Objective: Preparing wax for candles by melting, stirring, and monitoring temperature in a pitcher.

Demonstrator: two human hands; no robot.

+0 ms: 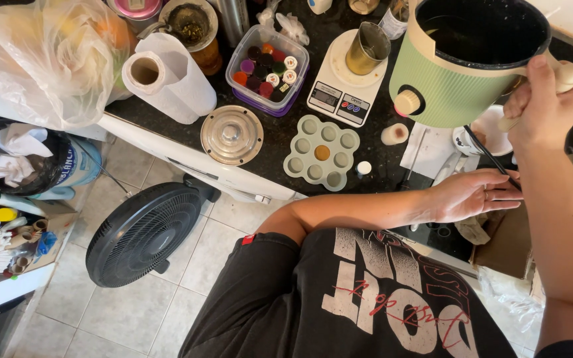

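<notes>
Pot (455, 73) looks heavy and sloshy, so I've got my right hand (542, 99) fisted round its handle; left hand (472, 195) pinches a thin black stick (489, 156).

Dark speckled bench (280, 142) w/ white front edge up top, pale grey tiled floor (134, 311) below, black round fan (142, 233) standing on it, cluttered shelf (8, 278) at left, daylight throughout

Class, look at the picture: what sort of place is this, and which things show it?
Probably a home kitchen used for craft work: a dark counter holds a scale, a mould and a towel roll.
</notes>
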